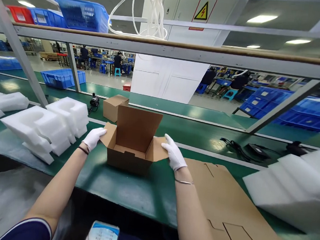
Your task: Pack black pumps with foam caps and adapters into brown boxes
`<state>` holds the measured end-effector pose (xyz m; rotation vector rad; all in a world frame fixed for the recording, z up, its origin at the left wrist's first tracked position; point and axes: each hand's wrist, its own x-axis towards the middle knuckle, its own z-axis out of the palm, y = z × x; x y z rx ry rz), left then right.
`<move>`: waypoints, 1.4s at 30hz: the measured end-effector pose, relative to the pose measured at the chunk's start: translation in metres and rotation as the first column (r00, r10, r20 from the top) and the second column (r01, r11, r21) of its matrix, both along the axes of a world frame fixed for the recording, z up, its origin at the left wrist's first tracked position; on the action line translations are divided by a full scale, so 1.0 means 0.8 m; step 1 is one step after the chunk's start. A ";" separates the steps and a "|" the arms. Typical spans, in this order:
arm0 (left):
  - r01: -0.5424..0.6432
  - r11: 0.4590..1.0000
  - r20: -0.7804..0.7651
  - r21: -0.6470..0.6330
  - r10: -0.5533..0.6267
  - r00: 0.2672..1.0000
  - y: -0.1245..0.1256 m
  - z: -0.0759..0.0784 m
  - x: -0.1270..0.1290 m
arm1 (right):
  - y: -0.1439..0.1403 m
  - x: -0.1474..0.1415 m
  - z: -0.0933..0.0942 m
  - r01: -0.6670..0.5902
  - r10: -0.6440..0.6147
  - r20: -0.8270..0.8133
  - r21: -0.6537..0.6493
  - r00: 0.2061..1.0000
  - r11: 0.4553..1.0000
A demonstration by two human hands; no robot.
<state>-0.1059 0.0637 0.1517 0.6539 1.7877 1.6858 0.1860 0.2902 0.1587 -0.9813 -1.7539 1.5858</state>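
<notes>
- In the head view, an open cardboard box (128, 162) sits on the green work surface (96, 178), between the two hands and just beyond the wrists.
- Its lid (138, 128) stands up at the back, tilted away; the side flaps spread outward, and the visible part of the inside is bare cardboard.
- The white-gloved left hand (93, 138) has its fingertips closed on the outer edge of the left flap (108, 135), so the box body lies just to its right.
- The white-gloved right hand (174, 155) pinches the outer edge of the right flap (157, 149), thumb and fingers together on it; the box body lies just to its left.
- Beyond the left flap, near the lid, stands a smaller closed box (114, 108).
- White foam pieces (47, 125) stand left of the left hand.
- Flat cardboard sheets (225, 200) lie beside the right forearm, with more foam (297, 184) farther right.
</notes>
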 end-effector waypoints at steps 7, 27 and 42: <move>-0.055 0.996 0.196 0.076 0.039 0.980 -0.023 -0.033 0.018 | 0.010 -0.014 0.049 0.164 -0.275 0.092 0.610 0.957 0.776; -0.050 0.999 0.093 -0.005 0.050 0.994 -0.015 -0.034 0.017 | 0.014 -0.198 0.221 -0.753 0.011 0.808 0.545 0.589 0.369; -0.108 0.994 0.033 -0.013 0.108 0.994 -0.011 -0.021 0.025 | 0.039 -0.185 0.222 -0.538 0.311 0.455 0.547 0.834 0.641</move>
